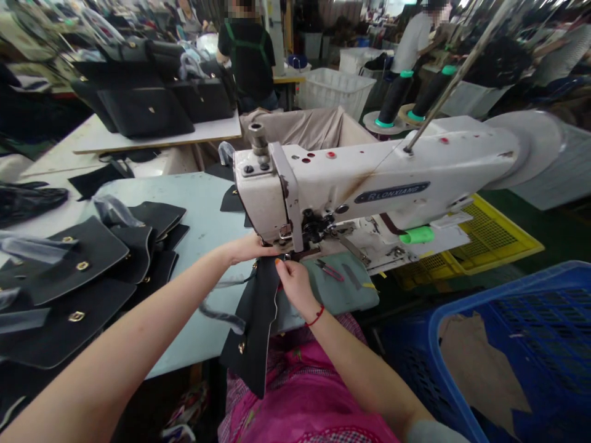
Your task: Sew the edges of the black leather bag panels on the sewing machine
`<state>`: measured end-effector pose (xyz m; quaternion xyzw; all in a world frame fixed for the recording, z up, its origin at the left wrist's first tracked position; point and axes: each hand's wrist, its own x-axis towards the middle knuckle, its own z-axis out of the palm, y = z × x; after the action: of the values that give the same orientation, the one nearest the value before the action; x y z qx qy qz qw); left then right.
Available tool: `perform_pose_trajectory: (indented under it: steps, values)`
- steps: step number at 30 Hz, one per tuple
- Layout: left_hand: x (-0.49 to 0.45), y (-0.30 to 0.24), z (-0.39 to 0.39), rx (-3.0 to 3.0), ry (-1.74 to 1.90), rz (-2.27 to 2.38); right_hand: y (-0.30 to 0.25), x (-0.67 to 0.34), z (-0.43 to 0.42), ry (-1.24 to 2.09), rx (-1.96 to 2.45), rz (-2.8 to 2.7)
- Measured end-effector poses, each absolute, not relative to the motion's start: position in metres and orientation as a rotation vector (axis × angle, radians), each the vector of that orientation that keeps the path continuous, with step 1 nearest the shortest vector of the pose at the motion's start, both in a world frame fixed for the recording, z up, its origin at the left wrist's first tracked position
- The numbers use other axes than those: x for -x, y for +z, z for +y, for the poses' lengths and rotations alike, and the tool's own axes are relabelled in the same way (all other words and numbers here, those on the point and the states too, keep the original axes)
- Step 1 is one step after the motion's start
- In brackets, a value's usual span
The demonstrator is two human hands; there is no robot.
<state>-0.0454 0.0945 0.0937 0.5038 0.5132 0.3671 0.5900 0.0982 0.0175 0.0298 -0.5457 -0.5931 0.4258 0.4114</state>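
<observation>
A black leather bag panel (252, 307) hangs from the front of the sewing machine (318, 178) toward my lap, its upper end under the machine head. My left hand (249, 248) holds that upper end close to the presser foot, thumb stretched to the right; its other fingers are partly hidden. Just below the needle area, my right hand (296, 283) pinches the panel's right edge, thumb on top. A gold-coloured metal fitting (241, 348) sits low on the panel, and a strip of clear plastic wrap (224, 317) trails beside it.
Stacked black panels (74, 271) with gold fittings cover the left of the pale blue table (184, 332). Pink-handled thread snips (330, 271) lie right of my hands. A blue basket (434, 326) stands at lower right, a yellow crate (498, 240) behind it. Finished-looking black bags (143, 107) stand farther back.
</observation>
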Motion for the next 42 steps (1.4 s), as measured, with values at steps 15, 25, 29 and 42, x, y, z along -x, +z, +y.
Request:
perform_pose_trajectory:
  steps: [15, 25, 29, 42]
  values:
    - [0.037, 0.071, 0.063, -1.075, 0.832, 1.262, 0.046, -0.139, 0.038, 1.382, 1.242, -1.677]
    - [0.075, 0.007, 0.000, -1.621, 1.230, 1.715, 0.054, -0.171, 0.000, 1.448, 1.231, -1.763]
    - [0.068, -0.024, -0.048, -1.424, 1.113, 1.649, 0.039, -0.166, -0.037, 1.636, 1.212, -1.450]
    - [0.016, 0.011, -0.045, -0.631, 0.995, 1.293, 0.044, -0.154, -0.068, 1.395, 1.303, -1.275]
